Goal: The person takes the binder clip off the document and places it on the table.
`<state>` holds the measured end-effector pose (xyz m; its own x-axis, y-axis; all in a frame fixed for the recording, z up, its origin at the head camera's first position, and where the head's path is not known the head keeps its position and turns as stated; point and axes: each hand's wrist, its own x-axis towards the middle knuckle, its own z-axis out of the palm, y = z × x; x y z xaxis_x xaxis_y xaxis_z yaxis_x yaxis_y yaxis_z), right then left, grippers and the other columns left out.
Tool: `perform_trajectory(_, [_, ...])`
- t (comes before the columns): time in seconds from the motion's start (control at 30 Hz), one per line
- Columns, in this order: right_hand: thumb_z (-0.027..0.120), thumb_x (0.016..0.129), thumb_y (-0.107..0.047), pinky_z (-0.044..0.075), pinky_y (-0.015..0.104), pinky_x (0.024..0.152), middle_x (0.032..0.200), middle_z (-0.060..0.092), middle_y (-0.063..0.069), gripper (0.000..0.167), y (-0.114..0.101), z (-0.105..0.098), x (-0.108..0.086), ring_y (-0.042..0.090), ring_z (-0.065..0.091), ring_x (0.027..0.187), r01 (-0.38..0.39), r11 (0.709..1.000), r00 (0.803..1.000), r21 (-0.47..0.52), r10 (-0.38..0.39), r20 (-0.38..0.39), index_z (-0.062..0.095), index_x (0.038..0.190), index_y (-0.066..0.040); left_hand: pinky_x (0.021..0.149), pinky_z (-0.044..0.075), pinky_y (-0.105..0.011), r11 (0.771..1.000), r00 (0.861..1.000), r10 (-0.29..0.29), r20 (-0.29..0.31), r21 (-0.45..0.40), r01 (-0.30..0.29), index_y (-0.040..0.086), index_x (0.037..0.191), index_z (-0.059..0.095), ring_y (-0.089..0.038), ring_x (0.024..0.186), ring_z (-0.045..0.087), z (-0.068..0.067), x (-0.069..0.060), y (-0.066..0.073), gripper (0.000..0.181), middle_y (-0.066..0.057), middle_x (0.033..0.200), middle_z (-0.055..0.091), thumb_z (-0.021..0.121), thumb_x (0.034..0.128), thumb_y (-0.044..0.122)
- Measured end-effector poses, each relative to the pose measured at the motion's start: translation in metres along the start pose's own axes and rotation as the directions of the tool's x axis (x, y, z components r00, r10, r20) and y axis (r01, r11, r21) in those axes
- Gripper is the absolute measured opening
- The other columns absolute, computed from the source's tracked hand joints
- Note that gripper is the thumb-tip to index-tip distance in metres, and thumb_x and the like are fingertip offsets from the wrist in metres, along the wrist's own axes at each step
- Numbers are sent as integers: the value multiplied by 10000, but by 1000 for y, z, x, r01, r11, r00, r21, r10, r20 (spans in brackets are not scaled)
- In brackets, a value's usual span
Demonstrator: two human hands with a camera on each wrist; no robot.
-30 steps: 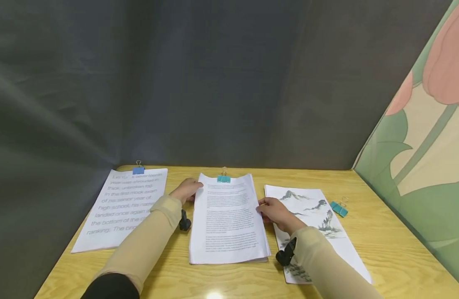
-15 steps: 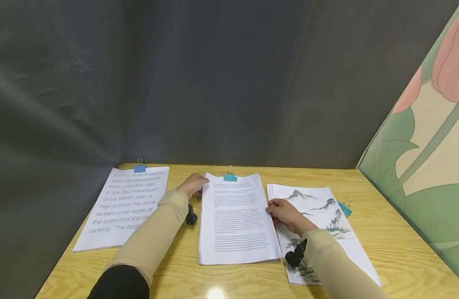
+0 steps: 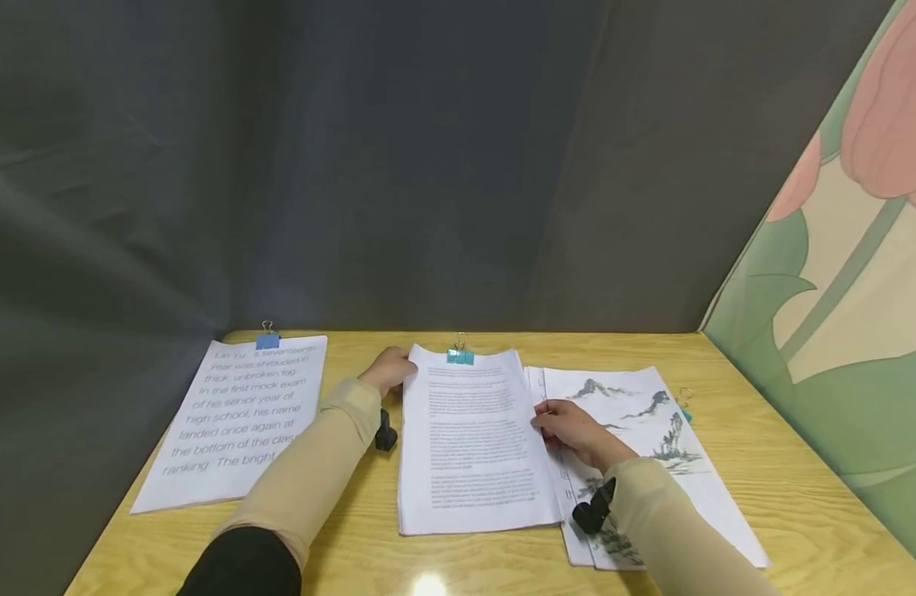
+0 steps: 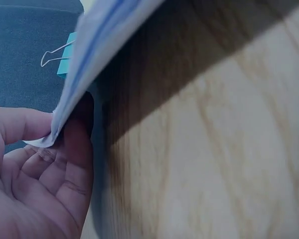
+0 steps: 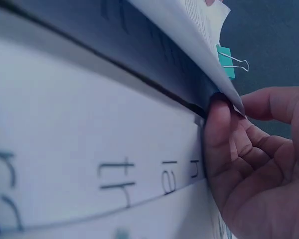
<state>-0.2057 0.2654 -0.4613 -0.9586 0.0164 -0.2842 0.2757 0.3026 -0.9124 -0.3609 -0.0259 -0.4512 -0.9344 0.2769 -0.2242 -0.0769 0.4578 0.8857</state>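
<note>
Dark grey cloth (image 3: pixel 428 165) rises along the 12 o'clock edge of a yellow wood-grain table (image 3: pixel 357 538). Wood borders the thick white stack of small-print paper (image 3: pixel 473 447), set mid-table, toward 6 and 9 o'clock; at 3 o'clock, white sheets with ink-painted mountains (image 3: pixel 637 422) crowd it. A bare left hand (image 3: pixel 388 370) pinches its 10 o'clock edge, a bare right hand (image 3: pixel 577 432) its 3 o'clock edge, both sides lifted. Upper corners curl beside a teal wire-handled binder clip (image 3: pixel 460 357) at 12 o'clock.
</note>
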Motion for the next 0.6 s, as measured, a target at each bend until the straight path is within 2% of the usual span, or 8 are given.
perform_trajectory(0.23, [565,1009,-41,549,267,639,914,654,103,234,-11,5,2,146,606,750,17,999,999,-43,-15,32,576,1178,120,742,481,-336,999,998,6,-69,48,-2,-50,1323,630,-273,909,590,-12,-1,-4,386,-178,1157,652,484,968,-19])
perform_trajectory(0.4, [564,1010,-51,558,295,654,920,659,116,273,-22,6,8,164,619,760,2,991,1000,-131,-1,10,580,1223,119,733,491,-343,999,997,35,-64,13,-34,-69,1373,589,-274,912,599,-16,-8,-6,409,-213,1220,643,475,983,-22])
perform_trajectory(0.6, [545,1033,-64,567,332,703,936,668,137,260,-30,6,20,185,632,795,-8,985,1000,-170,7,-3,569,1226,108,734,492,-333,999,996,45,-70,-12,-46,-76,1295,619,-252,888,600,-18,-17,-9,334,-197,1155,653,494,996,0])
